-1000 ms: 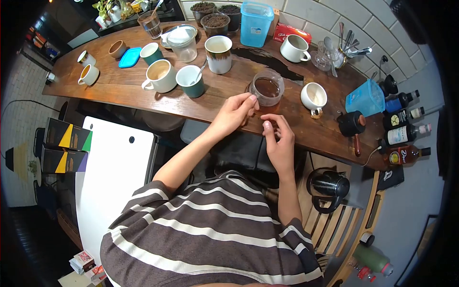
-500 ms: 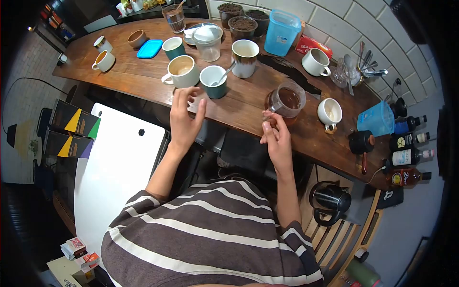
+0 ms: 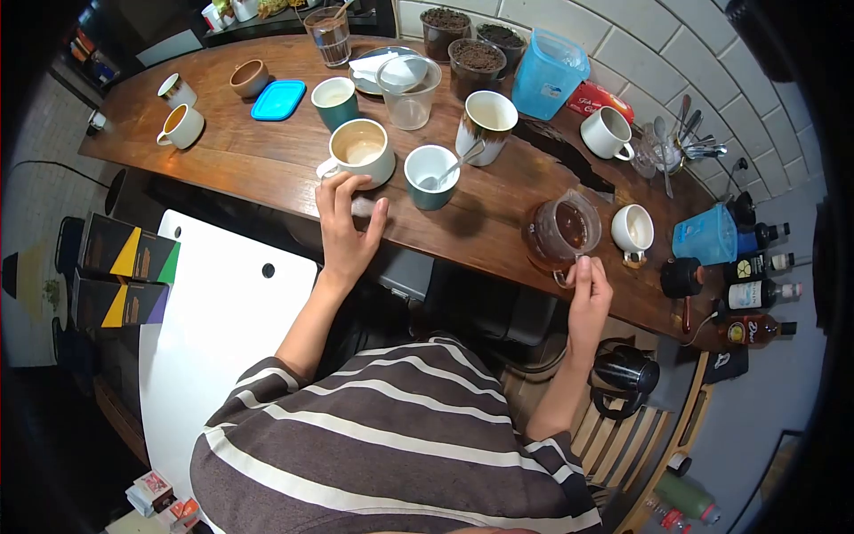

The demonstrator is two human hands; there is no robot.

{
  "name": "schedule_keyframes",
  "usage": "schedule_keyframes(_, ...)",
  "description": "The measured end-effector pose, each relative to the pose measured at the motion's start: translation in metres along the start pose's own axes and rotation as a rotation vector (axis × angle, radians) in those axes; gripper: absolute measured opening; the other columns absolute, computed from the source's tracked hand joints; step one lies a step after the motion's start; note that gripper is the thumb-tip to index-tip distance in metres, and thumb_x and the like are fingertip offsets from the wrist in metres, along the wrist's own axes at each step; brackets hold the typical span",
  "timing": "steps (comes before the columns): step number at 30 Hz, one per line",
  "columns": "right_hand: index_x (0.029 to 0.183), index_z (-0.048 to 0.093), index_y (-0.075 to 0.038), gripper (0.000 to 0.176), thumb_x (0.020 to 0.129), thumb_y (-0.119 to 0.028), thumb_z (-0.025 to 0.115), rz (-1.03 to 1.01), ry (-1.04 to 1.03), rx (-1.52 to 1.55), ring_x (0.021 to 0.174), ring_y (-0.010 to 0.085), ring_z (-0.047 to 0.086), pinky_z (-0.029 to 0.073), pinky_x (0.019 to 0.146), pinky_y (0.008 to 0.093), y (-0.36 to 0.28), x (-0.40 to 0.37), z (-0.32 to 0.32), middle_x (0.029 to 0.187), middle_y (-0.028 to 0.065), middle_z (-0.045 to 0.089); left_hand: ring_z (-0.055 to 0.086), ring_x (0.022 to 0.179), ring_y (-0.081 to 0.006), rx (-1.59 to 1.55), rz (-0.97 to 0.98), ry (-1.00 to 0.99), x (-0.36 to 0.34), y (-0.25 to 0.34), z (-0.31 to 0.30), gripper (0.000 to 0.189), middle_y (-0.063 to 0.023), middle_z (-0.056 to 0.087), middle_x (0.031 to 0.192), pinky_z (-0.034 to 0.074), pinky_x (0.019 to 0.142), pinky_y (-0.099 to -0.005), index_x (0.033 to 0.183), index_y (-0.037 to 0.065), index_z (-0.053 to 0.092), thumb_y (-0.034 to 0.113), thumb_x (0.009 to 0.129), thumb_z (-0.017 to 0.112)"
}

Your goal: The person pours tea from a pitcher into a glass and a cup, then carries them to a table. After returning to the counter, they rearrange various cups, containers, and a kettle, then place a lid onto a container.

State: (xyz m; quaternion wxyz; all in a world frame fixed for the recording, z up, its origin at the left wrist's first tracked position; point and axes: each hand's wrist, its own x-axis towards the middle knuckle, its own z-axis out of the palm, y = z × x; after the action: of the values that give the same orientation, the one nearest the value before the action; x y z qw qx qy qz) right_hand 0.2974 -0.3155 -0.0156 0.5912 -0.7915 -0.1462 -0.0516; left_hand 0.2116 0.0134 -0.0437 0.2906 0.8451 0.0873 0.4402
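Clear glossy glass jug (image 3: 562,230); smooth glazed ceramic mug (image 3: 363,153); wood counter (image 3: 267,160), satin, grained.

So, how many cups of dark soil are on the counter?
3: the left cup, the front cup, and the right cup, partly hidden, all left of the tall blue container.

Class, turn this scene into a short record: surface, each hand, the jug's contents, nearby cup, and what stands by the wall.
Surface: wooden counter
Left hand: open, fingers by the handle of the cream mug; contact unclear
Right hand: fingers closed on the handle of the glass jug
Jug contents: dark brown liquid
Nearby cup: green-and-white cup, spoon inside
By the wall: blue container
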Motion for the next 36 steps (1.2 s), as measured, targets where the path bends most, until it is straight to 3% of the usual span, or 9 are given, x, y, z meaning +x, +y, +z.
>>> schedule_keyframes(3, 0.079, 0.049, -0.002, 0.036, 0.107, -0.024, 0.049, 0.036, -0.023, 0.083, 0.071, 0.0093, 0.041, 0.035, 0.068, 0.0259, 0.004, 0.0, -0.002, 0.076, -0.0007, 0.044, 0.05, 0.104, -0.033, -0.023, 0.018, 0.0, -0.001, -0.013, 0.002, 0.04, -0.0151, 0.053, 0.115, 0.041, 0.092, -0.0427, 0.117, 0.002, 0.058, 0.009, 0.082, 0.075)
schedule_keyframes(5, 0.079, 0.048, -0.006, 0.035, 0.107, -0.027, 0.05, 0.204, -0.013, 0.269, 0.069, 0.0085, 0.039, 0.036, 0.068, 0.0261, -0.006, 0.001, 0.0, 0.075, -0.0017, 0.042, 0.049, 0.105, -0.0324, -0.001, 0.075, 0.029, -0.002, -0.019, 0.005, 0.044, -0.015, 0.052, 0.116, 0.04, 0.092, -0.0425, 0.119, 0.004, 0.057, 0.012, 0.081, 0.076)
schedule_keyframes(8, 0.075, 0.043, -0.009, 0.035, 0.107, -0.023, 0.048, 0.23, 0.079, 0.407, 0.069, 0.0071, 0.038, 0.037, 0.066, 0.0256, 0.008, 0.005, -0.003, 0.075, -0.0021, 0.042, 0.047, 0.107, -0.0315, 0.003, 0.12, 0.04, -0.003, -0.027, 0.008, 0.049, -0.0146, 0.052, 0.117, 0.039, 0.093, -0.042, 0.122, 0.005, 0.054, 0.015, 0.08, 0.077)
schedule_keyframes(15, 0.064, 0.042, -0.01, 0.042, 0.104, -0.015, 0.052, 0.15, 0.386, 0.281, 0.057, 0.0026, 0.031, 0.024, 0.052, 0.024, 0.026, 0.033, 0.006, 0.062, -0.0081, 0.038, 0.046, 0.107, -0.0309, -0.016, 0.132, 0.091, -0.002, -0.031, 0.013, 0.046, -0.0143, 0.053, 0.116, 0.038, 0.092, -0.0416, 0.123, 0.005, 0.051, 0.016, 0.084, 0.072)
schedule_keyframes(20, 0.062, 0.043, -0.009, 0.043, 0.104, -0.014, 0.054, 0.075, 0.317, 0.22, 0.055, 0.0022, 0.029, 0.02, 0.05, 0.0251, 0.027, 0.061, -0.003, 0.06, -0.0088, 0.037, 0.048, 0.104, -0.0315, -0.005, 0.127, 0.168, -0.006, -0.039, 0.019, 0.04, -0.0161, 0.053, 0.115, 0.037, 0.092, -0.0432, 0.121, 0.003, 0.05, 0.017, 0.088, 0.068)
schedule_keyframes(25, 0.06, 0.041, -0.01, 0.045, 0.103, -0.013, 0.055, 0.053, 0.177, 0.339, 0.053, 0.0024, 0.025, 0.021, 0.05, 0.0262, 0.004, 0.087, -0.003, 0.058, -0.0086, 0.034, 0.05, 0.093, -0.0284, 0.138, 0.173, 0.237, -0.011, -0.041, 0.031, 0.029, -0.0123, 0.056, 0.1, 0.036, 0.085, -0.0419, 0.108, 0.004, 0.05, 0.022, 0.09, 0.065)
schedule_keyframes(28, 0.061, 0.042, -0.011, 0.045, 0.104, -0.016, 0.054, -0.006, 0.142, 0.271, 0.049, 0.0035, 0.023, 0.019, 0.048, 0.0267, 0.005, 0.096, -0.007, 0.057, -0.0083, 0.034, 0.046, 0.087, -0.0273, 0.156, 0.162, 0.22, -0.01, -0.041, 0.03, 0.031, -0.0142, 0.05, 0.096, 0.037, 0.081, -0.041, 0.109, 0.002, 0.048, 0.024, 0.093, 0.063)
schedule_keyframes(36, 0.061, 0.045, -0.008, 0.043, 0.103, -0.015, 0.055, -0.01, 0.015, 0.286, 0.052, 0.0025, 0.028, 0.021, 0.049, 0.0263, -0.021, 0.124, -0.007, 0.057, -0.0079, 0.037, 0.049, 0.09, -0.0278, 0.173, 0.153, 0.211, -0.01, -0.042, 0.029, 0.028, -0.0102, 0.054, 0.096, 0.035, 0.083, -0.0425, 0.107, 0.004, 0.05, 0.021, 0.089, 0.063)
